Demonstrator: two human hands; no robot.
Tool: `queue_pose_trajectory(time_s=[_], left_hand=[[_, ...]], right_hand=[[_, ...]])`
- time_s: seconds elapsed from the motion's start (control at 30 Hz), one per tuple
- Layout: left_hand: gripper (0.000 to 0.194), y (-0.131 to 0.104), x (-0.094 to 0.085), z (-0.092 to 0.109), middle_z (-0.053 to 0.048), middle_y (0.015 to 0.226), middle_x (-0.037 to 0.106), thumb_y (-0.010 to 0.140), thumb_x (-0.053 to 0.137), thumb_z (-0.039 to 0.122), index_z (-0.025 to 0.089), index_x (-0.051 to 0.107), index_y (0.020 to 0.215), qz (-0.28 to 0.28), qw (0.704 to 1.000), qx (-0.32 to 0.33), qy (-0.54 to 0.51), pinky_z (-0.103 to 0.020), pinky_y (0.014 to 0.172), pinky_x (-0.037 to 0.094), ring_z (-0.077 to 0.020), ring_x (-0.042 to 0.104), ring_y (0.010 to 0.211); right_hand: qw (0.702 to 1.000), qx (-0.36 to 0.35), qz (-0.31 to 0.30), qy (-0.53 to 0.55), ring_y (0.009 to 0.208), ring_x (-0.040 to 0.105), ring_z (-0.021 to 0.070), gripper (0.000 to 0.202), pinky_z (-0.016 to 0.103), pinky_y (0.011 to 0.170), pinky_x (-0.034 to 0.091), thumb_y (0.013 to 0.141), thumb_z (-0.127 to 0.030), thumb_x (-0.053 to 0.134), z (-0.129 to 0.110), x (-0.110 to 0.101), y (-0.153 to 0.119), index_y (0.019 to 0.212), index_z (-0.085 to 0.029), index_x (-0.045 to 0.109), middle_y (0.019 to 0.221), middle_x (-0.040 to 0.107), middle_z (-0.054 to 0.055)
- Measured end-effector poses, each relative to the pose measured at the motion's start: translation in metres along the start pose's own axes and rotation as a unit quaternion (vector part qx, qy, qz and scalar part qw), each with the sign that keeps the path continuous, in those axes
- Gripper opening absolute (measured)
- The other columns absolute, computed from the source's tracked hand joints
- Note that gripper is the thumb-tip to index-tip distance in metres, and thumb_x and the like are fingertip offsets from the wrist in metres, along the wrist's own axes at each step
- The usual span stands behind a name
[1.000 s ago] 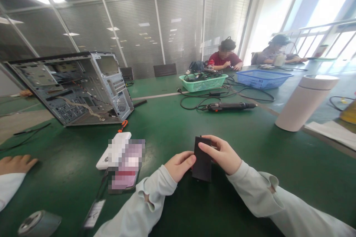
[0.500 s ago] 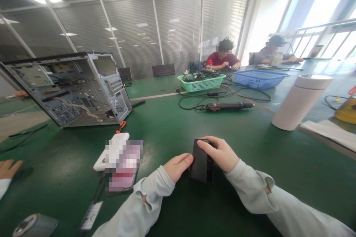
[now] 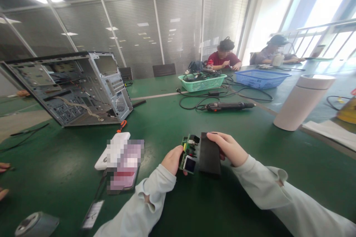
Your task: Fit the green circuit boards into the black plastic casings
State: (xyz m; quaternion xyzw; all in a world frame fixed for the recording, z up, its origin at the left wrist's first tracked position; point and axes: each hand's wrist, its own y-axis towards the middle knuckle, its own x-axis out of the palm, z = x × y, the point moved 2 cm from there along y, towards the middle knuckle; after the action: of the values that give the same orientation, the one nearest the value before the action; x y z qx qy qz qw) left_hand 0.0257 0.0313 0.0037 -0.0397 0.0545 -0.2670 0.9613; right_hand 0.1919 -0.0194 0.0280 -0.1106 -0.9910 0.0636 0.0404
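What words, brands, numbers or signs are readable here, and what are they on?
No text can be read anywhere.
Tag: dark marks, too small and blurred to read.
Phone: mostly pixelated, nothing legible.
White device: a small mark, too unclear to read; partly pixelated.
Board: no legible lettering.
Black case: none visible.

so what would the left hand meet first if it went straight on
Probably the black box in the right hand, just past the board the left hand holds; depth is unclear.
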Motion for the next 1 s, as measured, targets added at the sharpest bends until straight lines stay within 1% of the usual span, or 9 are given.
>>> queue_pose_trajectory(time_s=[0.07, 0.13, 0.2, 0.27, 0.43, 0.57, 0.67, 0.8, 1.0], left_hand=[[0.047, 0.004, -0.004, -0.004, -0.001, 0.039, 0.054, 0.073, 0.034, 0.056, 0.016, 0.052, 0.055, -0.002, 0.999, -0.037, -0.015, -0.022, 0.036, 0.034, -0.0118, 0.049, 0.033], [0.051, 0.009, -0.008, -0.007, -0.002, 0.037, 0.054, 0.071, 0.033, 0.059, 0.015, 0.051, 0.055, -0.010, 0.997, -0.064, -0.047, -0.021, 0.036, 0.033, -0.0114, 0.048, 0.031], [0.050, 0.013, -0.011, -0.009, -0.003, 0.038, 0.054, 0.070, 0.034, 0.059, 0.014, 0.052, 0.058, -0.025, 0.993, -0.083, -0.082, -0.022, 0.035, 0.033, -0.0116, 0.048, 0.031], [0.048, 0.015, -0.012, -0.012, -0.003, 0.038, 0.055, 0.072, 0.035, 0.056, 0.014, 0.053, 0.060, -0.032, 0.990, -0.091, -0.105, -0.022, 0.035, 0.032, -0.0121, 0.048, 0.031], [0.045, 0.017, -0.013, -0.022, -0.003, 0.039, 0.056, 0.078, 0.032, 0.050, 0.017, 0.056, 0.059, -0.010, 0.988, -0.069, -0.137, -0.023, 0.036, 0.030, -0.0117, 0.048, 0.032], [0.043, 0.018, -0.014, -0.028, -0.002, 0.041, 0.056, 0.079, 0.033, 0.050, 0.018, 0.059, 0.064, -0.001, 0.989, -0.071, -0.128, -0.025, 0.037, 0.032, -0.0123, 0.048, 0.033], [0.040, 0.021, -0.015, -0.026, -0.002, 0.040, 0.055, 0.081, 0.032, 0.044, 0.018, 0.061, 0.073, 0.000, 0.988, -0.086, -0.127, -0.025, 0.037, 0.032, -0.0127, 0.048, 0.033], [0.045, 0.022, -0.017, -0.022, -0.003, 0.038, 0.053, 0.084, 0.023, 0.039, 0.012, 0.059, 0.084, 0.029, 0.984, -0.122, -0.125, -0.025, 0.035, 0.032, -0.0138, 0.048, 0.031], [0.036, 0.019, -0.018, -0.021, -0.003, 0.044, 0.058, 0.083, 0.031, 0.041, 0.017, 0.056, 0.074, 0.015, 0.983, -0.105, -0.151, -0.023, 0.037, 0.035, -0.0126, 0.051, 0.035]], right_hand=[[0.999, 0.033, -0.004, 0.043, 0.035, 0.035, 0.0084, 0.031, 0.017, 0.031, 0.024, 0.074, -0.043, 0.053, 0.000, -0.001, 0.002, 0.076, -0.012, 0.054, 0.045, 0.039, -0.002], [0.986, 0.102, -0.010, 0.134, 0.041, 0.041, 0.0087, 0.028, 0.015, 0.035, 0.031, 0.083, -0.040, 0.044, 0.000, 0.000, 0.002, 0.083, -0.013, 0.051, 0.053, 0.043, -0.001], [0.954, 0.181, -0.017, 0.237, 0.043, 0.042, 0.0079, 0.027, 0.014, 0.038, 0.034, 0.089, -0.039, 0.037, 0.001, 0.004, 0.000, 0.086, -0.015, 0.049, 0.057, 0.044, -0.001], [0.926, 0.227, -0.027, 0.301, 0.042, 0.041, 0.0076, 0.028, 0.013, 0.039, 0.035, 0.091, -0.040, 0.034, 0.000, 0.008, -0.003, 0.086, -0.015, 0.047, 0.058, 0.044, -0.001], [0.901, 0.225, -0.069, 0.364, 0.051, 0.045, 0.0104, 0.031, 0.017, 0.047, 0.038, 0.089, -0.040, 0.031, 0.002, 0.012, -0.008, 0.078, -0.014, 0.044, 0.067, 0.048, 0.003], [0.867, 0.219, -0.170, 0.415, 0.053, 0.043, 0.0121, 0.031, 0.020, 0.052, 0.038, 0.081, -0.042, 0.033, 0.009, 0.017, -0.013, 0.074, -0.014, 0.043, 0.063, 0.045, 0.004], [0.858, 0.185, -0.246, 0.412, 0.054, 0.042, 0.0128, 0.028, 0.021, 0.053, 0.035, 0.073, -0.041, 0.039, 0.013, 0.021, -0.015, 0.076, -0.014, 0.045, 0.062, 0.044, 0.003], [0.853, 0.154, -0.303, 0.396, 0.058, 0.045, 0.0144, 0.033, 0.023, 0.056, 0.034, 0.069, -0.038, 0.045, 0.015, 0.023, -0.019, 0.090, -0.013, 0.050, 0.070, 0.049, 0.005], [0.841, 0.124, -0.352, 0.393, 0.064, 0.046, 0.0159, 0.049, 0.025, 0.060, 0.035, 0.068, -0.038, 0.048, 0.010, 0.022, -0.024, 0.111, -0.015, 0.046, 0.081, 0.049, 0.006]])
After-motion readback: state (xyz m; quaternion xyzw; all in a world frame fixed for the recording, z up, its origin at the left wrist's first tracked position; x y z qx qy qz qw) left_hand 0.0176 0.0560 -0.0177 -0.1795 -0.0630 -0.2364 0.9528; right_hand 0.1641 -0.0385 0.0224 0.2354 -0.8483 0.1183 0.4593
